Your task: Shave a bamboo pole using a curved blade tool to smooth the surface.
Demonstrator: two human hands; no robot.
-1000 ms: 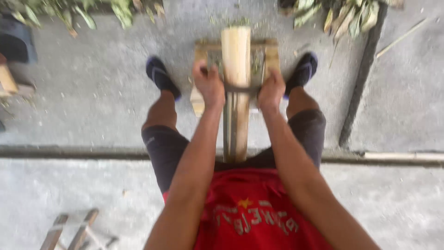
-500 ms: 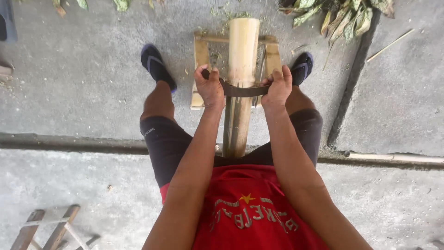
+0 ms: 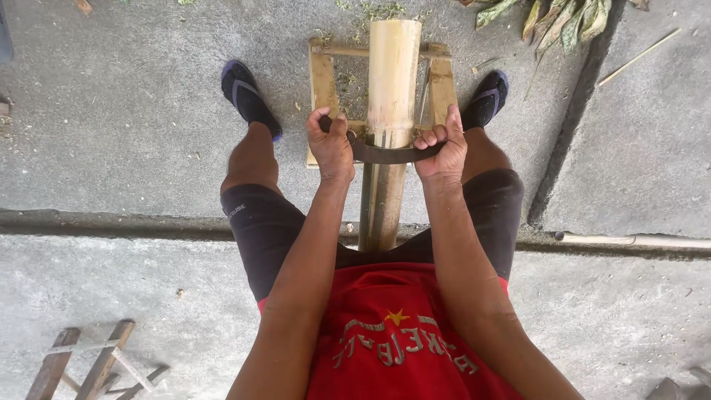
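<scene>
Bamboo pole (image 3: 392, 81) lay lengthwise on the wooden frame (image 3: 324, 78) between the feet; the curved blade (image 3: 386, 154), gripped by left hand (image 3: 331, 144) and right hand (image 3: 442, 148), had drawn closer than a second earlier, peeling more skin

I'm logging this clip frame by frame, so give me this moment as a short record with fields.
left hand: grips one end of the curved blade
right hand: grips the blade's other end
blade: lies across the bamboo pole
pole: runs from between the knees out over a wooden frame
feet: in sandals, either side of the frame
floor: concrete
</scene>
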